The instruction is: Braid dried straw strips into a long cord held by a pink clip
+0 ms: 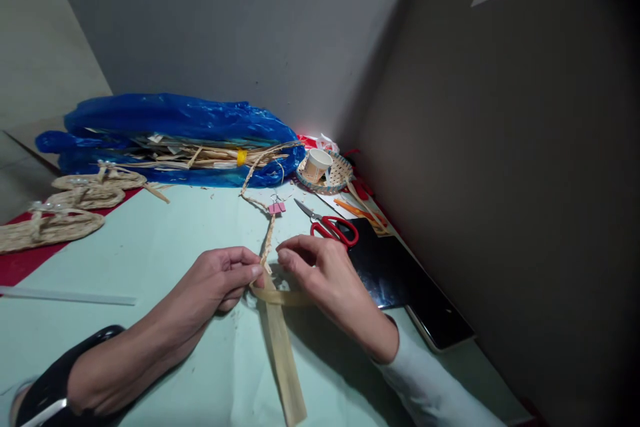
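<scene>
A thin braid of pale, dried plant fibre (267, 240) runs toward me from a pink binder clip (277, 207). My left hand (227, 277) pinches the braid's near end between thumb and fingers. From that point a wide flat fibre strip (284, 353) trails down over the table toward me. A narrower strip (283, 297) bends out to the right and passes under my right hand (325, 273). That hand is curled just right of the braid, thumb and index fingertips close together; its other fingers are hidden, with the narrower strip running into its underside.
Red-handled scissors (340, 230) lie beyond my right hand, beside a black tablet-like slab (375, 267) and a phone (440, 320). A paper cup (319, 164) stands in a woven basket (343, 173). Behind is a blue plastic bag (175, 110) of fibre; woven sandals (65, 230) lie left.
</scene>
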`<state>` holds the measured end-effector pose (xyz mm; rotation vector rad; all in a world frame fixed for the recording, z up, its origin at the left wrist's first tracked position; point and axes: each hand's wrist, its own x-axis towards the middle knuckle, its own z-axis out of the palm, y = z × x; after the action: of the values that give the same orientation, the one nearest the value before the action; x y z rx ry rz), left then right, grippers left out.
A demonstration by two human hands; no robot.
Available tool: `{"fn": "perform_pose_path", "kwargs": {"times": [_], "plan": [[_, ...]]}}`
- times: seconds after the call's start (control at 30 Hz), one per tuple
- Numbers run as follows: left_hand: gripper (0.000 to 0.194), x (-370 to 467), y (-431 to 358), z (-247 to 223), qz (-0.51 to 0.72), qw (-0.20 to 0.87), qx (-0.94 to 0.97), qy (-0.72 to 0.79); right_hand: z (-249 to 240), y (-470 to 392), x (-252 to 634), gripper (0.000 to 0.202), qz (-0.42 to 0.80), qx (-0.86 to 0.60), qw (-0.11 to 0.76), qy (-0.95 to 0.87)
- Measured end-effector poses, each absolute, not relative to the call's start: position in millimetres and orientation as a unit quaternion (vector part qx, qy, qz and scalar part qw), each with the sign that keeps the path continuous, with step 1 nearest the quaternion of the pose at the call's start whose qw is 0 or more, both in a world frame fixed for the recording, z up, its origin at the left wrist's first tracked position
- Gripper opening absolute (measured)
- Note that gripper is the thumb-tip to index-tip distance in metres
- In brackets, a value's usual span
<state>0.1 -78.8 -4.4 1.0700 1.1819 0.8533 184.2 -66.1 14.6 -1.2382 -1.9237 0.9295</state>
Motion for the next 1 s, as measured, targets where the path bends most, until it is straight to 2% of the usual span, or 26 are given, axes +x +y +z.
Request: {"fn": "perform_pose_path", "kwargs": {"times": [0.1,0.2,0.4,0.67,0.8,1.0], "plan": [[0.028,0,-79,-4,0.374,0.612,0.467,0.517,1,-59,180,0.024,0.503,-0.424,0.296,-0.692],[0.026,1,-79,-4,0.369,0.602,0.471,0.529,-10,-56,175,0.032,0.556,-0.392,0.286,-0.674],[0.025,7,-78,4,0.359,0.554,0.513,0.548,-9,-54,180,0.024,0.493,-0.382,0.257,-0.739],[0.027,9,-75,6,0.335,0.518,0.546,0.567,7,-51,186,0.023,0.448,-0.366,0.22,-0.786],[0.026,6,-75,3,0.333,0.483,0.581,0.564,3,-54,180,0.024,0.462,-0.396,0.244,-0.755],[0.025,0,-76,-2,0.268,0.371,0.68,0.573,-11,-58,172,0.034,0.458,-0.426,0.28,-0.729]]}}
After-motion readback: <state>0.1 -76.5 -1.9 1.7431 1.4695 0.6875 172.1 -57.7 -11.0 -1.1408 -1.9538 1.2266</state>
